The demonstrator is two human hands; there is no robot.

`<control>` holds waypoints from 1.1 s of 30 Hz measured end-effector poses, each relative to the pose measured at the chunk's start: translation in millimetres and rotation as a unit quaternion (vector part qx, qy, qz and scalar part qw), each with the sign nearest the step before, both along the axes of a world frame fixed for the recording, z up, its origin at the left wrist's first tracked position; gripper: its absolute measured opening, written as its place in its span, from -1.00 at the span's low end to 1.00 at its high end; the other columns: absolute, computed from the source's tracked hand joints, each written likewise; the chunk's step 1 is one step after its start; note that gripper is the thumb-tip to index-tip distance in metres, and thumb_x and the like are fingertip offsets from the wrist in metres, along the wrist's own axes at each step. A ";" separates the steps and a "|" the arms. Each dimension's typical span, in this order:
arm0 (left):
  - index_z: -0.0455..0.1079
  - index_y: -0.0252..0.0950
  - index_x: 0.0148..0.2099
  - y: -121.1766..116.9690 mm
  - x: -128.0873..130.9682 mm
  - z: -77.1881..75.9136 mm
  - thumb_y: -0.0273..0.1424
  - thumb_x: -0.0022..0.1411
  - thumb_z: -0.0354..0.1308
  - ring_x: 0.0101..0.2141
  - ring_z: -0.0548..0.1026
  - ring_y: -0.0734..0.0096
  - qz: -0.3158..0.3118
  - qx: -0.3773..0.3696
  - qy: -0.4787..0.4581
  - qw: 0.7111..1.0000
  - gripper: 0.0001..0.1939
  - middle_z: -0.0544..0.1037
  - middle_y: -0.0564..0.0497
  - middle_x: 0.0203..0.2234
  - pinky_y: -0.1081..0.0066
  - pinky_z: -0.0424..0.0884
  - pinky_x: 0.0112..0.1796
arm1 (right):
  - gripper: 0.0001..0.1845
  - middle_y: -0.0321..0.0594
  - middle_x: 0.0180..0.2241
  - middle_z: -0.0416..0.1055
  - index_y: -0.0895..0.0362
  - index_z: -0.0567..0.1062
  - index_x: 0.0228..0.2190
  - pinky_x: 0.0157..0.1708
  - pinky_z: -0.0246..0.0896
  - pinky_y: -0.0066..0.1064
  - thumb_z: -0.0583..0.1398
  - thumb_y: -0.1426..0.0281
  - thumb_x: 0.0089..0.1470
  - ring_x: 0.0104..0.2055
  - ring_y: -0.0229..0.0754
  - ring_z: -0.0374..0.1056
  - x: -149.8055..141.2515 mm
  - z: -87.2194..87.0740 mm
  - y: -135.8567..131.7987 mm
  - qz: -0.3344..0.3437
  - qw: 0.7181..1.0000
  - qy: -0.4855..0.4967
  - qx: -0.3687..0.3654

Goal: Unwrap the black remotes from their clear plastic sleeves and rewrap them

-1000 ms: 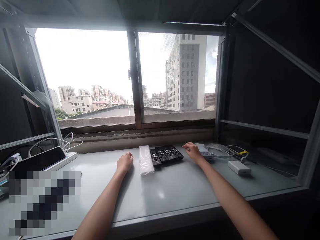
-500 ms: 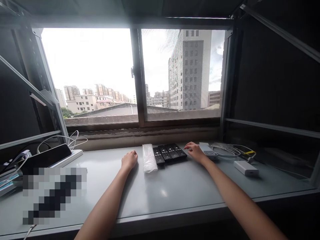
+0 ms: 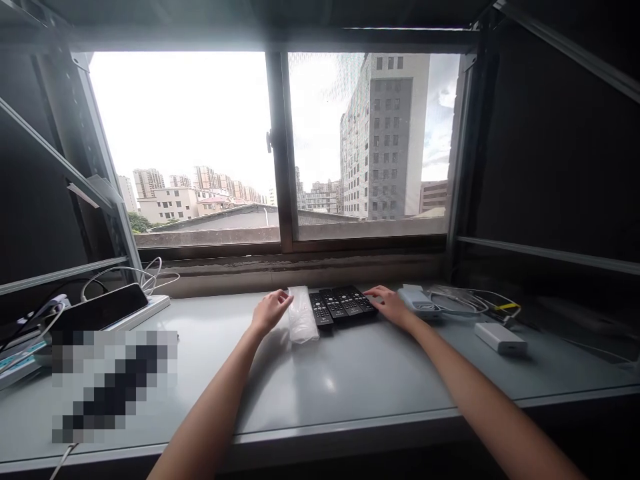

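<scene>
Fingers [image 3: 285, 300] of the left hand [image 3: 269, 312] are standing slightly apart, holding nothing, at the left edge of the white plastic-wrapped packet [image 3: 303, 319]; can't tell if they're touching. Right hand [image 3: 393, 309] is also gripping nothing, fingers loosely parted at the right edge of the black remote controls [image 3: 344, 304]; contact unclear. Packet is lying on the worktop [image 3: 325, 403], just left of the remote controls, which are sitting side by side. White rectangular device [image 3: 500, 338] is resting farther right.
</scene>
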State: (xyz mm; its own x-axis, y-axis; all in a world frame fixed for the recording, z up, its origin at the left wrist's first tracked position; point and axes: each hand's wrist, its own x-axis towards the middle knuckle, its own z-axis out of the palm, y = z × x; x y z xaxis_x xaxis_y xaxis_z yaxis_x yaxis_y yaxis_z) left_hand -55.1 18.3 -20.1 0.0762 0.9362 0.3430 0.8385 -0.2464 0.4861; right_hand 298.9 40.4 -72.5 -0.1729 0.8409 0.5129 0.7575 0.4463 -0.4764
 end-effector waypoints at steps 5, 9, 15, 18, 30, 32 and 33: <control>0.45 -0.27 -0.20 -11.7 5.4 13.9 0.02 0.00 0.20 -0.28 0.38 0.30 -0.232 -0.063 -0.114 0.964 -0.52 0.46 -0.02 -0.31 0.40 0.30 -0.25 | -0.66 -0.16 0.05 0.39 0.03 0.52 -0.05 0.16 0.12 -0.17 0.13 0.28 0.16 0.13 -0.07 0.26 -10.0 -1.6 -3.2 0.051 0.998 -0.036 -0.028; 0.45 -0.21 -0.14 -18.4 2.8 18.6 -0.12 -0.17 0.36 -0.23 0.32 0.31 -0.271 -0.127 -0.078 0.951 -0.48 0.39 0.01 -0.29 0.42 0.28 -0.23 | -0.69 -0.14 0.06 0.38 0.04 0.54 -0.09 0.14 0.13 -0.16 0.13 0.30 0.16 0.12 -0.05 0.28 -9.1 -0.1 -4.8 0.045 0.997 -0.052 -0.035; 0.41 -0.15 -0.03 -25.5 -2.3 24.2 -0.16 -0.18 0.36 -0.17 0.31 0.29 -0.294 -0.193 -0.048 0.935 -0.40 0.35 0.01 -0.21 0.42 0.29 -0.19 | -0.83 -0.11 -0.03 0.41 0.08 0.52 -0.30 0.02 0.23 -0.21 0.18 0.29 0.09 -0.02 -0.06 0.37 -4.4 2.8 -6.9 -0.004 0.998 -0.055 -0.035; 0.42 -0.15 -0.06 -28.0 -3.0 27.6 -0.23 -0.22 0.38 -0.17 0.32 0.29 -0.290 -0.198 -0.035 0.936 -0.42 0.37 0.02 -0.20 0.42 0.29 -0.19 | -0.85 -0.14 -0.08 0.42 0.09 0.45 -0.29 -0.01 0.24 -0.23 0.23 0.36 0.02 -0.05 -0.06 0.38 -3.2 3.1 -8.2 -0.035 0.996 -0.062 -0.055; 0.51 -0.32 -0.33 -11.9 -3.7 23.4 -0.14 0.05 0.21 -0.35 0.45 0.35 -0.236 0.010 -0.150 0.960 -0.68 0.57 -0.08 -0.38 0.39 0.37 -0.30 | -0.57 -0.01 -0.05 0.42 0.15 0.45 -0.04 0.03 0.21 -0.25 0.18 0.44 0.00 0.07 0.02 0.31 3.2 0.1 -4.8 -0.110 0.987 -0.091 -0.074; 0.52 -0.31 -0.34 -12.1 -5.1 24.8 -0.15 0.06 0.22 -0.34 0.47 0.32 -0.200 0.062 -0.169 0.963 -0.70 0.58 -0.08 -0.39 0.38 0.38 -0.29 | -0.60 -0.01 -0.07 0.43 0.16 0.47 -0.05 0.01 0.23 -0.26 0.17 0.43 0.03 0.03 0.00 0.34 2.4 0.7 -5.4 -0.115 0.988 -0.083 -0.058; 0.53 -0.31 -0.35 -12.4 -5.8 25.7 -0.16 0.06 0.22 -0.35 0.48 0.32 -0.181 0.087 -0.178 0.963 -0.71 0.58 -0.07 -0.41 0.38 0.38 -0.28 | -0.61 0.00 -0.08 0.44 0.16 0.47 -0.05 0.00 0.23 -0.26 0.16 0.42 0.04 0.02 0.01 0.35 1.7 1.4 -6.1 -0.120 0.989 -0.077 -0.049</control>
State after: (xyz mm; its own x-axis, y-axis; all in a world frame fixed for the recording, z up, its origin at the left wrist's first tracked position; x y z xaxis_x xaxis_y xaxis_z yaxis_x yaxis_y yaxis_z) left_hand -61.0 5.9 5.6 0.2364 0.7965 0.5565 0.4701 -0.5950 0.6519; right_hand 300.6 34.3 -71.2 -0.0314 0.9113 0.4106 0.9028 0.2021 -0.3795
